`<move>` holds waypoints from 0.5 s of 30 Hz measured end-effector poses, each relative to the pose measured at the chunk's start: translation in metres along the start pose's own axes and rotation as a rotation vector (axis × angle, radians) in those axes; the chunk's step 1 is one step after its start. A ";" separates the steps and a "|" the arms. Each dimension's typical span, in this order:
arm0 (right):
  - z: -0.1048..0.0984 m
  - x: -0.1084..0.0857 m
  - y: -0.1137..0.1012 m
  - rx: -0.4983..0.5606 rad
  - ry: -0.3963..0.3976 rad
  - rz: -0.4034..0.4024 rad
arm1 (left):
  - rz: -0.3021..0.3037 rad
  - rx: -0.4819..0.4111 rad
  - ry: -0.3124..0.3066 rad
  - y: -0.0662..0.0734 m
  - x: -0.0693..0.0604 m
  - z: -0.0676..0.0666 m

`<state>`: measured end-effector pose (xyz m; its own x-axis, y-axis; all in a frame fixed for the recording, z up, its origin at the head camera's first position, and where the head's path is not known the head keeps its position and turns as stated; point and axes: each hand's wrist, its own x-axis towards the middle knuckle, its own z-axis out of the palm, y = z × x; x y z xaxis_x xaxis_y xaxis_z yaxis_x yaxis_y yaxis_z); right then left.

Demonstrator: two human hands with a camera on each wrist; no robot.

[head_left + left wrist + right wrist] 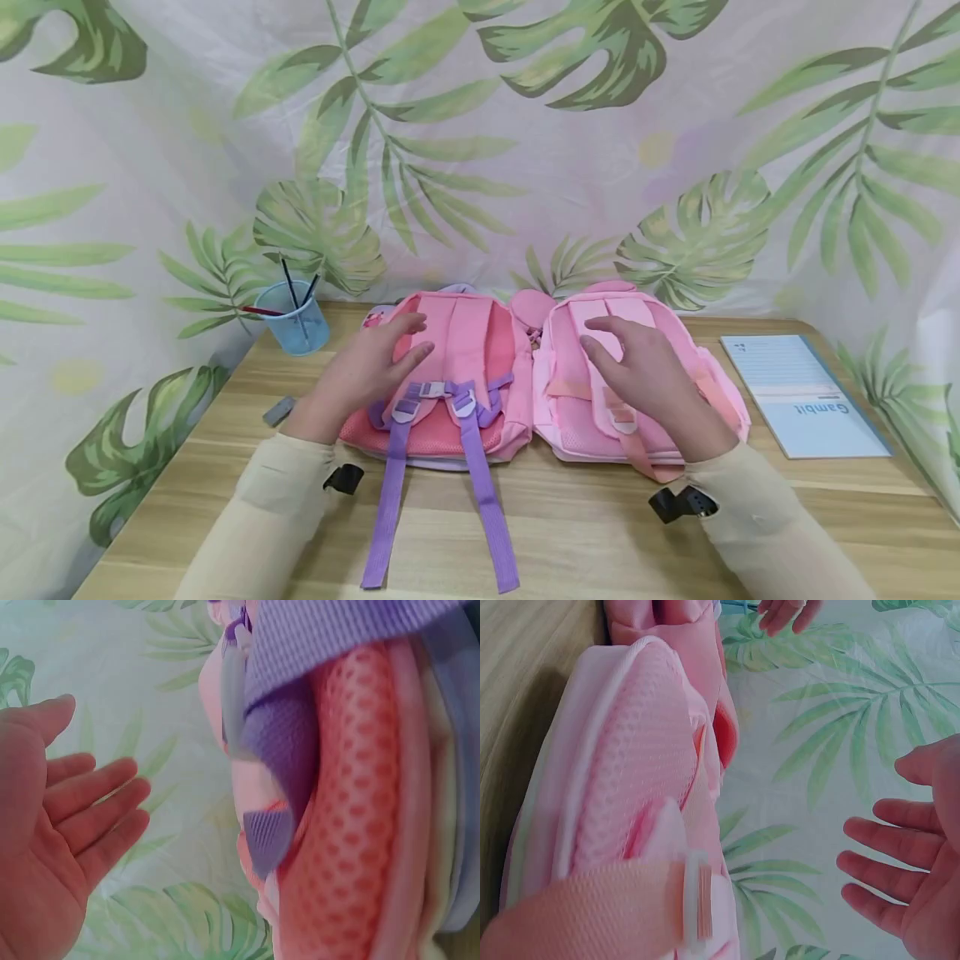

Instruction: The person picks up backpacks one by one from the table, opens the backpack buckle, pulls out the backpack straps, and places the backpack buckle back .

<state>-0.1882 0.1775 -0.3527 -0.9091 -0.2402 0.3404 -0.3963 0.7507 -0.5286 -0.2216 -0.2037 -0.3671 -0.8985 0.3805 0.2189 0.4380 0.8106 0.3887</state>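
Lying side by side on the wood-grain table (435,533): at left, a pink fabric backpack with a coral mesh back panel (468,350); at right, a paler pink fabric backpack with peach webbing (581,408). Both set back panel up, adjacent sides apparently touching. Positioned above the left backpack, without contact: left hand (371,365), fingers extended, gripping nothing. Positioned likewise above the right backpack: right hand (639,365). Hands well apart from each other.

Note the purple webbing straps (483,500) trailing toward the near edge. Likely to snag fingers if reaching low. Likely to shift both backpacks together if pulling one, owing to side contact. Avoid swinging the left backpack far left; liable to tip the light-blue cylindrical pen cup (303,333).
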 end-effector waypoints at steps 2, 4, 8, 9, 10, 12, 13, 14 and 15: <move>0.004 0.004 -0.002 0.023 -0.001 -0.015 | 0.017 -0.009 0.007 -0.002 0.000 -0.001; 0.009 0.007 -0.003 0.042 -0.001 -0.035 | 0.028 -0.019 0.002 -0.005 0.000 -0.002; 0.021 0.013 -0.006 0.085 0.000 -0.075 | 0.013 -0.030 -0.032 -0.009 -0.002 -0.003; 0.024 0.015 -0.007 0.099 -0.006 -0.078 | 0.011 -0.030 -0.041 -0.011 -0.002 -0.003; 0.027 0.016 -0.008 0.114 -0.013 -0.081 | 0.006 -0.031 -0.050 -0.012 -0.003 -0.003; 0.033 0.019 -0.011 0.139 -0.033 -0.091 | 0.004 -0.033 -0.063 -0.015 -0.004 -0.002; 0.036 0.021 -0.013 0.148 -0.043 -0.100 | 0.010 -0.034 -0.066 -0.017 -0.005 -0.002; 0.039 0.022 -0.015 0.156 -0.054 -0.107 | 0.016 -0.033 -0.068 -0.019 -0.005 -0.002; 0.042 0.024 -0.017 0.160 -0.062 -0.114 | 0.026 -0.032 -0.069 -0.021 -0.005 -0.002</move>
<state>-0.2086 0.1335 -0.3683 -0.8614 -0.3593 0.3589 -0.5079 0.6104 -0.6078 -0.2258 -0.2234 -0.3745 -0.8864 0.4314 0.1677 0.4605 0.7859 0.4126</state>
